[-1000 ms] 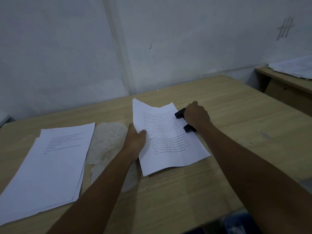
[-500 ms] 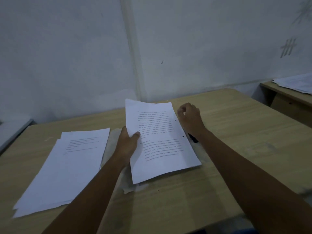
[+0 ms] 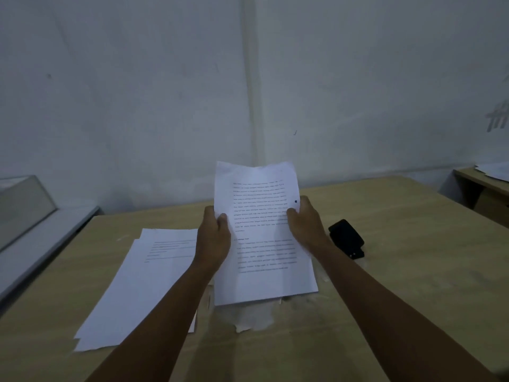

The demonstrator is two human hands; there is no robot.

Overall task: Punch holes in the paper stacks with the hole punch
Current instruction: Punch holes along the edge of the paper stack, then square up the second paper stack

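Observation:
A thin stack of printed paper (image 3: 261,244) is lifted off the wooden table (image 3: 413,271) and tilted up toward me. My left hand (image 3: 213,235) grips its left edge and my right hand (image 3: 305,221) grips its right edge. One punched hole shows near the right edge, just above my right thumb. The black hole punch (image 3: 346,239) lies on the table to the right of my right wrist, with no hand on it. A second stack of white paper (image 3: 137,285) lies flat on the table at the left.
A torn whitish patch (image 3: 253,318) marks the tabletop below the held stack. A grey ledge with a box (image 3: 24,210) runs along the left. Another desk with papers (image 3: 493,175) stands at the far right. A white wall is close behind the table.
My right hand has left the hole punch and taken the right edge of the stack. Both hands have raised the stack off the table and tilted it up.

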